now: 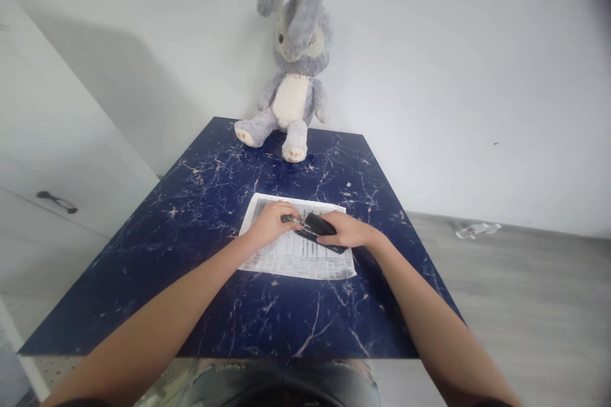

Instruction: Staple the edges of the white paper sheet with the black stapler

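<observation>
A black stapler (319, 224) lies above a sheet of printed paper (296, 261), with its front part opened out toward the left. My right hand (352, 229) wraps round the stapler's rear body, thumb on the near side. At the stapler's left end, the fingers of my left hand (275, 221) are closed on its narrow metal-and-black front part. Whether a strip of staples is inside is too small to tell. The paper is covered in dense print and lies flat on the table, its near right corner slightly curled.
The dark blue marbled table (200, 203) reaches to the wall. A grey plush rabbit (293, 98) sits at its far edge. On the left stands a white cabinet with a dark handle (56, 201). Clear plastic wrapping (477, 229) lies on the floor at right.
</observation>
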`<state>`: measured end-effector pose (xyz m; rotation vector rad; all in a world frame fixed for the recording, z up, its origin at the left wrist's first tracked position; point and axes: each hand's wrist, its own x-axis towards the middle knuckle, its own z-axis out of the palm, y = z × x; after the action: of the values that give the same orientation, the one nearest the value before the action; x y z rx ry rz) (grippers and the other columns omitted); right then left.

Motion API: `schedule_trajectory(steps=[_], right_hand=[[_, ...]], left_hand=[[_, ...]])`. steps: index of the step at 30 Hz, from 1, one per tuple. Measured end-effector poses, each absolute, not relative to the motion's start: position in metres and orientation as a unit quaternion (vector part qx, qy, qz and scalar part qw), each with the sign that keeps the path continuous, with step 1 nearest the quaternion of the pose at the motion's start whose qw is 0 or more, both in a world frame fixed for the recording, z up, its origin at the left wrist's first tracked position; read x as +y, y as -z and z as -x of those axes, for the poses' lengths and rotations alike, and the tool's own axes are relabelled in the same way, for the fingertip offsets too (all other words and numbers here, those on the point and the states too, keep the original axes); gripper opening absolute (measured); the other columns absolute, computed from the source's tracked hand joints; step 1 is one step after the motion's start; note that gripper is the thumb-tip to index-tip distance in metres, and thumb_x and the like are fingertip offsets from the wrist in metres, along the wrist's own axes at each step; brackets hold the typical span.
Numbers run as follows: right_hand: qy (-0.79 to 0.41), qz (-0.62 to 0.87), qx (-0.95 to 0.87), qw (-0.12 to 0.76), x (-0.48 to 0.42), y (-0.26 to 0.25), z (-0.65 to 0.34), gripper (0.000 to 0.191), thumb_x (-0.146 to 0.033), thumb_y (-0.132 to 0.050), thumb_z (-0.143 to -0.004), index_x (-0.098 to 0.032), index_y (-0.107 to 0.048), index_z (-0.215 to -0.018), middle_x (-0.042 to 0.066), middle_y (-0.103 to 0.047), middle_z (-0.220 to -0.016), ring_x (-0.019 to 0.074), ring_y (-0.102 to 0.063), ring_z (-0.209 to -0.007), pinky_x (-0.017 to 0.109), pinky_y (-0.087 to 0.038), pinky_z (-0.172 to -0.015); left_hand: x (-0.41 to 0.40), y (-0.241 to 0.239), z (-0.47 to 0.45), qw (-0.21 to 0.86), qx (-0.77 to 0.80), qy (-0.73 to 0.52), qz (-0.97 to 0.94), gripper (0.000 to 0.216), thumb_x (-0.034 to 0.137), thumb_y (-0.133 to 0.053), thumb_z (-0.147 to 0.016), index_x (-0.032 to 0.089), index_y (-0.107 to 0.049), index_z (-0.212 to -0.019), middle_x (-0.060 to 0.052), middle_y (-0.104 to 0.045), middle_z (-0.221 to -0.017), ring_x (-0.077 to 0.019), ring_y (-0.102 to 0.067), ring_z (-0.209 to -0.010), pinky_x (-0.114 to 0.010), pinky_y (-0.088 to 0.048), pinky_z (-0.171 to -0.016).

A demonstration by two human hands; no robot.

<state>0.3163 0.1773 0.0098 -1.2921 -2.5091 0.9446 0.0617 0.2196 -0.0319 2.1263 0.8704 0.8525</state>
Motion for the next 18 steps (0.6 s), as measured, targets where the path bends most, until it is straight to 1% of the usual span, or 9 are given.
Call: schedule_trajectory(steps=[7,9,11,13,15,16,18], right_hand=[[-0.313,0.426,-0.844,0.086,0.179,-0.006,-0.318,0.021,-0.037,-0.07,-0.089,-0.018,-0.061,-0.088,0.001,-0.065,-0.082,0.0161,-0.055,-0.072,0.028,-0.039,-0.067],[-0.315,0.424,-0.845,0.085,0.18,-0.006,-0.319,0.022,-0.038,-0.07,-0.09,-0.018,-0.062,-0.09,0.002,-0.065,-0.084,0.0164,-0.056,-0.074,0.028,-0.04,-0.068],[-0.323,0.415,-0.847,0.081,0.179,-0.007,-0.32,0.026,-0.043,-0.07,-0.091,-0.018,-0.062,-0.092,0.002,-0.066,-0.085,0.0164,-0.056,-0.074,0.028,-0.041,-0.069],[-0.342,0.395,-0.849,0.083,0.178,-0.01,-0.319,0.037,-0.054,-0.069,-0.092,-0.018,-0.062,-0.093,0.002,-0.065,-0.086,0.0158,-0.055,-0.074,0.028,-0.041,-0.069],[-0.367,0.369,-0.848,0.099,0.18,-0.011,-0.32,0.047,-0.064,-0.06,-0.096,-0.017,-0.061,-0.092,0.001,-0.063,-0.085,0.0152,-0.054,-0.075,0.027,-0.041,-0.069],[-0.373,0.366,-0.845,0.114,0.183,-0.01,-0.322,0.05,-0.066,-0.053,-0.098,-0.017,-0.061,-0.092,0.0,-0.061,-0.083,0.0148,-0.053,-0.074,0.027,-0.041,-0.069],[-0.349,0.405,-0.83,0.159,0.194,-0.008,-0.329,0.05,-0.062,-0.044,-0.103,-0.017,-0.061,-0.091,-0.001,-0.059,-0.077,0.0145,-0.053,-0.071,0.027,-0.043,-0.068]], left_hand=[[0.219,0.03,-0.062,0.351,0.332,-0.332,-0.81,0.01,0.017,-0.085,-0.078,0.022,-0.079,-0.083,-0.002,-0.078,-0.093,-0.0213,-0.069,-0.094,-0.035,-0.046,-0.091],[0.219,0.029,-0.062,0.37,0.35,-0.347,-0.788,0.006,0.021,-0.082,-0.082,0.022,-0.078,-0.087,-0.002,-0.077,-0.093,-0.0204,-0.068,-0.091,-0.033,-0.047,-0.087],[0.22,0.026,-0.061,0.398,0.376,-0.374,-0.748,0.009,0.028,-0.075,-0.088,0.02,-0.075,-0.092,-0.002,-0.075,-0.089,-0.019,-0.066,-0.084,-0.031,-0.047,-0.08],[0.221,0.024,-0.058,0.431,0.388,-0.405,-0.707,0.017,0.035,-0.067,-0.094,0.018,-0.072,-0.096,-0.003,-0.073,-0.087,-0.0177,-0.065,-0.08,-0.03,-0.048,-0.076],[0.225,0.023,-0.053,0.452,0.384,-0.44,-0.674,0.023,0.039,-0.062,-0.098,0.017,-0.07,-0.096,-0.004,-0.072,-0.091,-0.0165,-0.065,-0.079,-0.029,-0.048,-0.075],[0.228,0.023,-0.05,0.457,0.381,-0.458,-0.661,0.025,0.041,-0.06,-0.098,0.017,-0.069,-0.097,-0.004,-0.073,-0.093,-0.0159,-0.064,-0.079,-0.028,-0.048,-0.074],[0.238,0.02,-0.047,0.463,0.383,-0.497,-0.625,0.029,0.043,-0.06,-0.098,0.016,-0.07,-0.099,-0.006,-0.073,-0.093,-0.0145,-0.062,-0.075,-0.027,-0.047,-0.069]])
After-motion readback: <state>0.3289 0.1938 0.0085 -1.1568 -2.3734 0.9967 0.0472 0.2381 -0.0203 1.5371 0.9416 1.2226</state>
